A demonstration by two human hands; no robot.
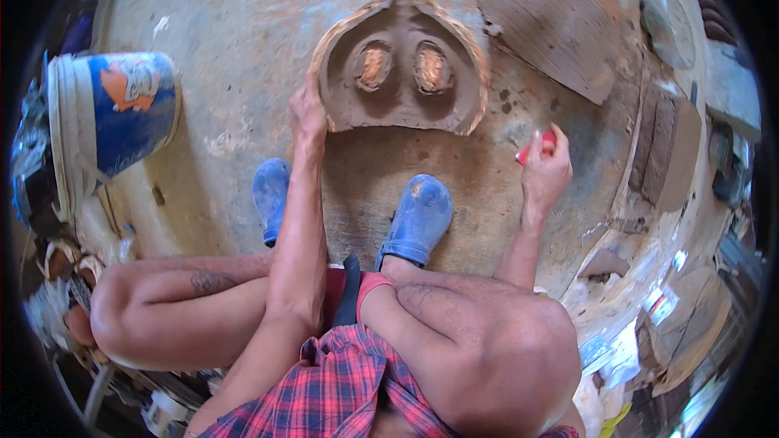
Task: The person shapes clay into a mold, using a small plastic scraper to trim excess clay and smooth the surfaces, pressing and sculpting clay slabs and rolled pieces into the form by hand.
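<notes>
A rounded tan mould (pixel 479 49) lined with dark brown clay stands on the floor ahead of me. Its top comes to a small point, and two raised clay ovals inside have rough orange centres. My left hand (pixel 307 112) is closed on the mould's left edge, its fingers partly hidden behind the rim. Away to the right of the mould, my right hand (pixel 547 166) grips a small red object (pixel 542 144); the fingers cover much of it, so its kind is unclear.
A large slab of grey-brown clay (pixel 552 24) lies at the upper right. Clay blocks (pixel 667 146) stand at the right beside plastic sheeting (pixel 621 276). On the left is a blue and white bucket (pixel 134 113). My feet in blue clogs (pixel 418 215) are below the mould.
</notes>
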